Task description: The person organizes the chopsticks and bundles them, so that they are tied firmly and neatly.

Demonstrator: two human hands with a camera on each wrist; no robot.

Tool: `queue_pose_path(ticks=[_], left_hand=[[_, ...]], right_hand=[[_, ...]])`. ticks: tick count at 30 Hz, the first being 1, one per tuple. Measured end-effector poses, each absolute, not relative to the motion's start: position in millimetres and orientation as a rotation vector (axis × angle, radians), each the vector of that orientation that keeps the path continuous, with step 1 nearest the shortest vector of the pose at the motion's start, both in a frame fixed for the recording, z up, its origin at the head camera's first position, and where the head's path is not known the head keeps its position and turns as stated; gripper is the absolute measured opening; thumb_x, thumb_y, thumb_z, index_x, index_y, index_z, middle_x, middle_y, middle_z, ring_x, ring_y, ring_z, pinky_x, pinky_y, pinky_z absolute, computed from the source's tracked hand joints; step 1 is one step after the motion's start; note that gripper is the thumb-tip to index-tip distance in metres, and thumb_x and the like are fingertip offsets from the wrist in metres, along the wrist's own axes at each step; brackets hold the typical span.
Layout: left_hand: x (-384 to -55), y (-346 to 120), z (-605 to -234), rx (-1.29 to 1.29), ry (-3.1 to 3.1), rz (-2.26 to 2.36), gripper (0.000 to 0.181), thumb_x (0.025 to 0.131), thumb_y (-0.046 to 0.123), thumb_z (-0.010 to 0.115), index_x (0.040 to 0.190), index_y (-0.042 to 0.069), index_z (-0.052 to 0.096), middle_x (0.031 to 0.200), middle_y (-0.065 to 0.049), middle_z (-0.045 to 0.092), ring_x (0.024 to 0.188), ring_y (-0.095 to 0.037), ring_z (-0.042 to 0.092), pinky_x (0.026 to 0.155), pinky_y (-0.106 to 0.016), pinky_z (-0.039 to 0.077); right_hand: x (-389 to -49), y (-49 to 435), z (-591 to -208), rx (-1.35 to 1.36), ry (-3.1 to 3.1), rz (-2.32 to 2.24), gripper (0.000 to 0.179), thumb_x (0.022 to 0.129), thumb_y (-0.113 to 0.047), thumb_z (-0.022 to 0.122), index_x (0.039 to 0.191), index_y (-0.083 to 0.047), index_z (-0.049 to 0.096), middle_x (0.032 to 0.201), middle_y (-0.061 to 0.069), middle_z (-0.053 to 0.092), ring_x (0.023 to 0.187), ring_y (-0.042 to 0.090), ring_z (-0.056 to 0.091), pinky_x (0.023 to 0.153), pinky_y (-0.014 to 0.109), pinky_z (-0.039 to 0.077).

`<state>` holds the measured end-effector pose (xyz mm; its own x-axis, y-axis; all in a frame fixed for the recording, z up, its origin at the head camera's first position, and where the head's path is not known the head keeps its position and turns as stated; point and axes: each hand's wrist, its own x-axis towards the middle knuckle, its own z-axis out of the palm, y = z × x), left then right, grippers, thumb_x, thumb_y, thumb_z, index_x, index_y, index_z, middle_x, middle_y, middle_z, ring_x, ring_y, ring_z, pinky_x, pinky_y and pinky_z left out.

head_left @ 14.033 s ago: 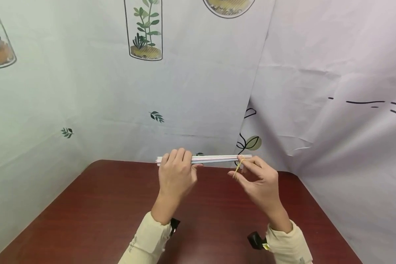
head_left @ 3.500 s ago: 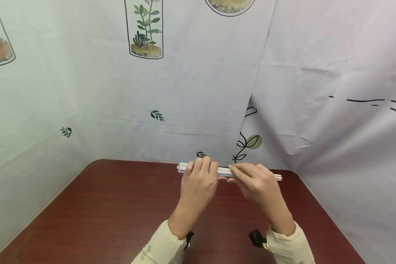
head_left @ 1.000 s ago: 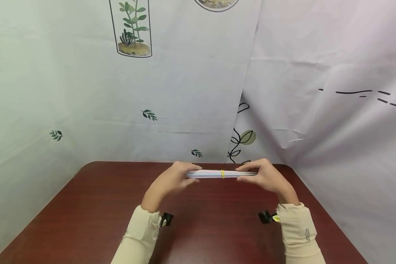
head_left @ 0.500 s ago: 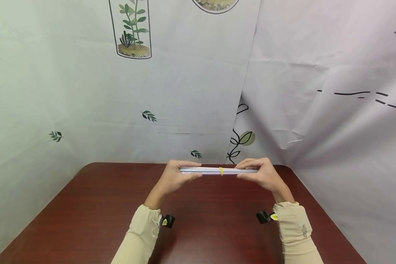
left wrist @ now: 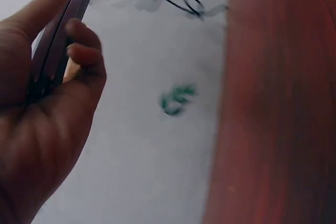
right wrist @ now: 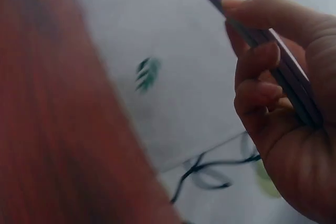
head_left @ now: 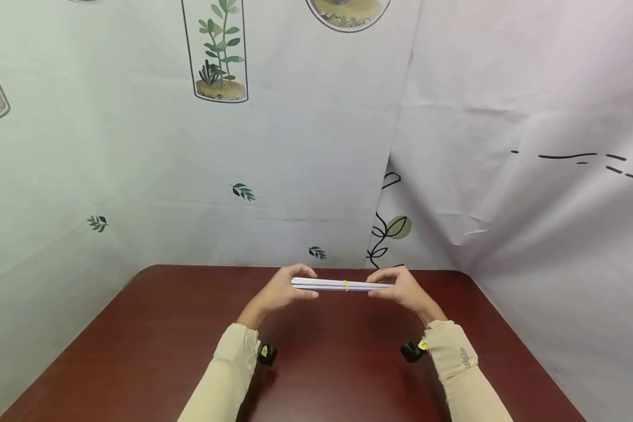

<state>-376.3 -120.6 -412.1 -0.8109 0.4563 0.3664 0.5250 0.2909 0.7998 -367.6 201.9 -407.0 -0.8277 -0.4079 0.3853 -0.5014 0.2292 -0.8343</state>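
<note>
A bundle of thin, pale straw-like sticks (head_left: pixel 324 284) lies level between my two hands, above the table. Around its middle sits a yellow rubber band (head_left: pixel 347 286). My left hand (head_left: pixel 278 291) holds the left end, thumb below and fingers above. The right hand (head_left: pixel 405 290) holds the other end in the same way. In the left wrist view the bundle (left wrist: pixel 52 56) runs along the thumb, its end near the palm. In the right wrist view the bundle (right wrist: pixel 291 77) passes between thumb and curled fingers, its end against the palm.
The dark red wooden table (head_left: pixel 137 340) spreads beneath both hands. A white cloth backdrop (head_left: pixel 306 146) with printed plants rises behind and at the sides. Black wrist cameras sit by the cream sleeves (head_left: pixel 227 363).
Earlier the right hand held the rubber band beside the bundle; now it circles the middle. Over the last half second, both hands have lowered the bundle slightly, the right hand shifting left.
</note>
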Motion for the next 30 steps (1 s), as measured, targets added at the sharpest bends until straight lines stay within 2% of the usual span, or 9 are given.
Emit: queue_pose_path(ticks=[5, 10, 14, 18, 24, 30], left_hand=[[-403.0, -124.9, -430.3, -0.86, -2.545, -1.571, 0.026, 0.079, 0.002, 0.08, 0.103, 0.002, 0.071, 0.095, -0.007, 0.07, 0.081, -0.015, 0.061, 0.072, -0.03, 0.05], [-417.7, -118.5, -453.5, -0.617, -2.669, -1.447, 0.025, 0.074, 0.006, 0.085, 0.097, 0.005, 0.077, 0.092, -0.005, 0.072, 0.079, -0.014, 0.061, 0.073, -0.031, 0.051], [-416.4, -113.4, -468.9, -0.477, -2.766, -1.307, 0.024, 0.07, 0.007, 0.088, 0.092, 0.008, 0.078, 0.09, -0.002, 0.073, 0.082, -0.014, 0.062, 0.076, -0.034, 0.051], [-409.4, -111.3, -477.0, -0.422, -2.822, -1.26, 0.024, 0.07, 0.003, 0.087, 0.092, 0.007, 0.078, 0.094, -0.004, 0.073, 0.09, -0.02, 0.064, 0.08, -0.038, 0.053], [-404.4, -107.4, -470.2, -0.441, -2.869, -1.151, 0.026, 0.072, 0.004, 0.086, 0.097, 0.006, 0.077, 0.102, -0.008, 0.072, 0.102, -0.03, 0.065, 0.086, -0.044, 0.053], [-404.5, -107.1, -452.3, -0.416, -2.912, -0.948, 0.05, 0.074, 0.015, 0.087, 0.118, 0.001, 0.069, 0.118, -0.014, 0.067, 0.118, -0.04, 0.056, 0.099, -0.054, 0.041]], right_hand=[[-394.7, 196.4, -423.9, 0.744, -2.532, 1.556, 0.021, 0.074, -0.004, 0.084, 0.094, 0.0, 0.076, 0.092, 0.006, 0.072, 0.077, 0.014, 0.059, 0.064, 0.027, 0.049], [-409.0, 194.4, -449.7, 0.584, -2.62, 1.43, 0.02, 0.072, -0.014, 0.088, 0.087, -0.005, 0.078, 0.087, 0.004, 0.072, 0.075, 0.014, 0.059, 0.064, 0.028, 0.048], [-408.9, 193.7, -471.3, 0.564, -2.68, 1.378, 0.017, 0.071, -0.011, 0.088, 0.085, -0.005, 0.079, 0.083, 0.005, 0.074, 0.071, 0.012, 0.061, 0.062, 0.027, 0.05], [-405.2, 191.7, -485.4, 0.557, -2.714, 1.339, 0.015, 0.071, -0.008, 0.087, 0.084, -0.006, 0.079, 0.083, 0.003, 0.074, 0.076, 0.009, 0.061, 0.066, 0.026, 0.049], [-405.3, 189.9, -482.4, 0.505, -2.741, 1.293, 0.016, 0.072, -0.009, 0.087, 0.086, -0.008, 0.079, 0.087, 0.002, 0.074, 0.082, 0.012, 0.063, 0.073, 0.032, 0.05], [-408.1, 195.2, -470.8, 0.444, -2.729, 1.311, 0.031, 0.072, -0.008, 0.087, 0.101, -0.004, 0.076, 0.102, 0.008, 0.073, 0.098, 0.023, 0.067, 0.086, 0.042, 0.053]])
